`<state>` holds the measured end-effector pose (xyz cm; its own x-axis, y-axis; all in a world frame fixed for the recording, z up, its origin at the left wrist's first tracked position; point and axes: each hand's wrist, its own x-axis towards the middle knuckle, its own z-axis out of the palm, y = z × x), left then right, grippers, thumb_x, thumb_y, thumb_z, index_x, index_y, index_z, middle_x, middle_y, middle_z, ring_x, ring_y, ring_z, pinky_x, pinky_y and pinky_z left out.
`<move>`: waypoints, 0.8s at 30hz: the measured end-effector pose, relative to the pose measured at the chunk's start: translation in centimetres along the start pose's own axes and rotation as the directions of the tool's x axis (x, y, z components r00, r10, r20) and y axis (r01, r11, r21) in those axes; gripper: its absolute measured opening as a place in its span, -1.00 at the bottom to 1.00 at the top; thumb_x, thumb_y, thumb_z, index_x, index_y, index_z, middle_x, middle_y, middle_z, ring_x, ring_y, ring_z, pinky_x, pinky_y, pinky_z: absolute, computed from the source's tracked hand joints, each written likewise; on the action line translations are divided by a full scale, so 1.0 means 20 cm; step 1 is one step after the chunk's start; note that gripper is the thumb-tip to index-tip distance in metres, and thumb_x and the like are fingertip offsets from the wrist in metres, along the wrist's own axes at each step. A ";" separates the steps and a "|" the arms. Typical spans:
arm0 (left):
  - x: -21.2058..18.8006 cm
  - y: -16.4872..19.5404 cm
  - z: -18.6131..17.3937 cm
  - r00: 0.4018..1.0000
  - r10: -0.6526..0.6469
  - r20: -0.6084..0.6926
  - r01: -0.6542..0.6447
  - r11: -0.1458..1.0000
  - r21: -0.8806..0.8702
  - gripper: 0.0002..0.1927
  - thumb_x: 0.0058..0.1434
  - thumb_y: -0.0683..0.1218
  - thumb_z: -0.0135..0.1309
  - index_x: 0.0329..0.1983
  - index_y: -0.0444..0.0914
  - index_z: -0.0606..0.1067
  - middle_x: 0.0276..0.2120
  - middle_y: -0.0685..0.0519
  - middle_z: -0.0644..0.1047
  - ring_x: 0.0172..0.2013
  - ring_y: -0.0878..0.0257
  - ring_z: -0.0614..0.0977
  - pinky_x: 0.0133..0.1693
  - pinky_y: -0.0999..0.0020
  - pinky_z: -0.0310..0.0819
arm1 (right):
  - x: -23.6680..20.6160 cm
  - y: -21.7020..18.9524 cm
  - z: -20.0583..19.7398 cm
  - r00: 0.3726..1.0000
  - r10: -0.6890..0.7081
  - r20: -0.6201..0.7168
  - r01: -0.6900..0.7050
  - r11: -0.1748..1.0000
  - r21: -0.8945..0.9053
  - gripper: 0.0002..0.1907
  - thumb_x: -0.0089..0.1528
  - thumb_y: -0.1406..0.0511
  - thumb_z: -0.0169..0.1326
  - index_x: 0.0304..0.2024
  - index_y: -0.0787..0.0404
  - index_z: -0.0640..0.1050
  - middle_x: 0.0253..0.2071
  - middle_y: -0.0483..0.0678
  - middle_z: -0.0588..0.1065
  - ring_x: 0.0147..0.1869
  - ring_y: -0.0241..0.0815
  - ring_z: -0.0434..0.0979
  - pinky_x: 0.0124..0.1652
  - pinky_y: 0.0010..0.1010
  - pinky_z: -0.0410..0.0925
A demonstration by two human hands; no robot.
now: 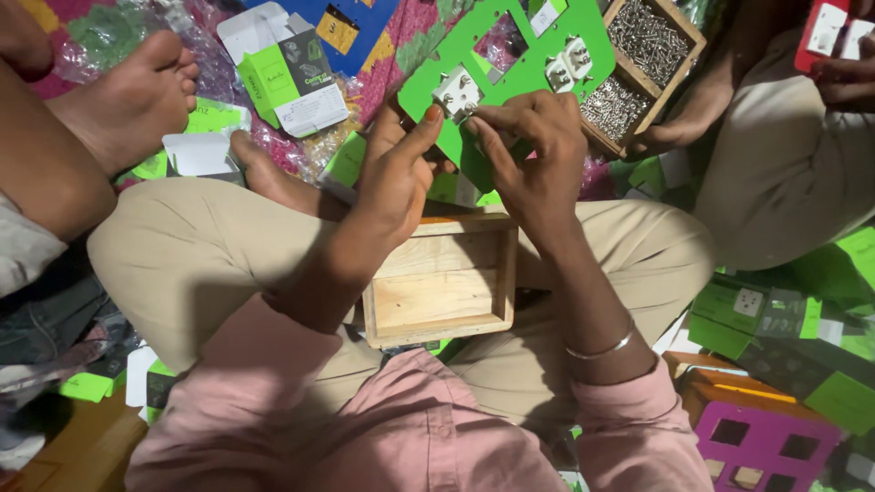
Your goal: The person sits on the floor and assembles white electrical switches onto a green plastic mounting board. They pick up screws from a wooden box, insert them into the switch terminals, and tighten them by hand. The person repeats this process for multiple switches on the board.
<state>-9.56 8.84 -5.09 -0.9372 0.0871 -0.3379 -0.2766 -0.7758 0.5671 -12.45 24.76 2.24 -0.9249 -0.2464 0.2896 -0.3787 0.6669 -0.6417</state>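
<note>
Surface: floor covered by a patterned pink cloth [401, 36], littered with green-and-white cartons [290, 77] and clear plastic wrap; seated person's tan-trousered knees fill the middle.

Item in hand: green plastic panel [510, 64] with square cut-outs, held tilted above the lap at 12 o'clock. Three white socket modules are seated in it; the nearest white socket module [458, 91] sits just above the fingertips.

Left hand [396, 173]: clenched on the panel's lower edge, thumb pressed beside the nearest module.
Right hand [533, 150]: fingers curled, pinching the panel just right of the same module.

Containers: open wooden box [442, 282] on the lap at 6 o'clock of the hands, inside bare. Two-compartment wooden tray [643, 68] at 2 o'clock, both compartments holding small metal screws. Purple panel [761, 437] with square holes at 4 o'clock.

Edges: another person's foot [137, 96] at 10 o'clock; a second person's hand [684, 118] touching the screw tray. Cartons crowd the right edge; little free floor remains.
</note>
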 end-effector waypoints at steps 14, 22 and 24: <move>-0.01 -0.01 0.00 0.999 0.030 0.039 -0.028 0.998 -0.054 -0.56 0.47 -0.05 0.10 0.35 -0.13 0.30 0.14 0.12 0.49 0.05 0.31 0.50 -0.14 0.35 0.34 | -0.03 0.02 0.02 1.000 0.023 -0.017 -0.022 0.998 0.054 -0.82 0.27 0.39 0.33 -0.06 0.19 0.70 -0.25 -0.07 0.46 -0.10 -0.12 0.39 -0.18 -0.36 0.32; 0.00 -0.03 -0.02 0.999 0.019 0.036 -0.018 0.998 -0.053 -0.54 0.49 -0.04 0.06 0.39 -0.12 0.26 0.14 0.10 0.49 0.04 0.30 0.50 -0.13 0.34 0.34 | -0.04 0.02 0.01 0.991 -0.130 -0.036 0.126 0.987 -0.099 -0.81 0.27 0.37 0.38 -0.07 0.23 0.68 -0.20 -0.04 0.41 -0.06 -0.07 0.38 -0.09 -0.26 0.30; 0.00 -0.04 -0.03 0.998 0.030 0.046 -0.027 0.998 -0.058 -0.54 0.48 -0.05 0.06 0.39 -0.14 0.26 0.15 0.10 0.49 0.05 0.30 0.50 -0.13 0.33 0.34 | -0.04 0.02 0.02 0.990 -0.127 -0.056 0.121 0.987 -0.102 -0.81 0.26 0.37 0.39 -0.09 0.23 0.68 -0.20 -0.01 0.38 -0.07 -0.06 0.37 -0.10 -0.26 0.29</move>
<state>-9.23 9.09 -6.02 -0.9539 0.0926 -0.2854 -0.2379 -0.8130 0.5314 -11.89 24.98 1.43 -0.8657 -0.2898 0.4081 -0.4824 0.7003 -0.5262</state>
